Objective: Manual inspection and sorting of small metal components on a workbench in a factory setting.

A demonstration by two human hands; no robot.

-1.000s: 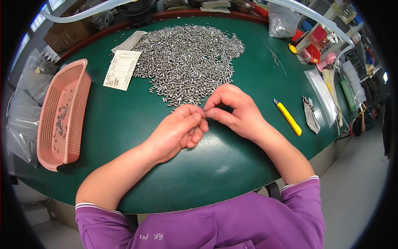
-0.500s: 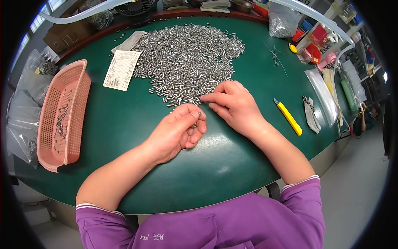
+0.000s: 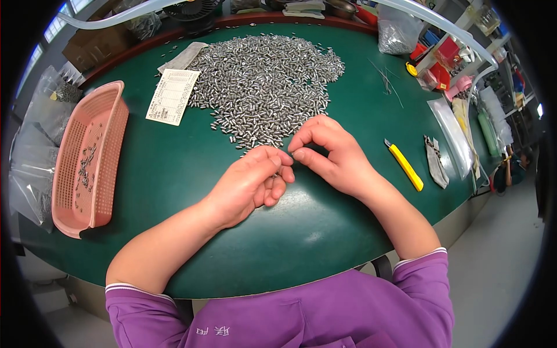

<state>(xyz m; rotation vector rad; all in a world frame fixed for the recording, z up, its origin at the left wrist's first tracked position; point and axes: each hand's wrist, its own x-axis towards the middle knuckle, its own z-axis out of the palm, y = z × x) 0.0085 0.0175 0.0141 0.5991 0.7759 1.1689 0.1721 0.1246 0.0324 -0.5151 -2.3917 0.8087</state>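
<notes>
A big heap of small silvery metal pins (image 3: 261, 81) spreads over the green table in front of me. My left hand (image 3: 249, 182) is at the near edge of the heap, its fingers curled round small metal pins that are mostly hidden. Thumb and forefinger of my right hand (image 3: 331, 153) are pinched together just beside the left fingertips. Whatever sits in that pinch is too small or hidden to make out. Several similar metal pieces (image 3: 87, 168) lie in a long pink plastic basket (image 3: 116, 139) on the left.
A printed paper card (image 3: 172, 97) lies left of the heap. To the right are a yellow utility knife (image 3: 405, 167), a crumpled grey cloth-like piece (image 3: 435, 162), clear plastic bags (image 3: 451, 133) and thin wires (image 3: 387, 81). Filled clear bags (image 3: 35, 174) stand beyond the basket.
My right hand has come from the heap's edge to the left fingertips, its thumb and forefinger now closed together. The pin that showed at my left thumb is now hidden.
</notes>
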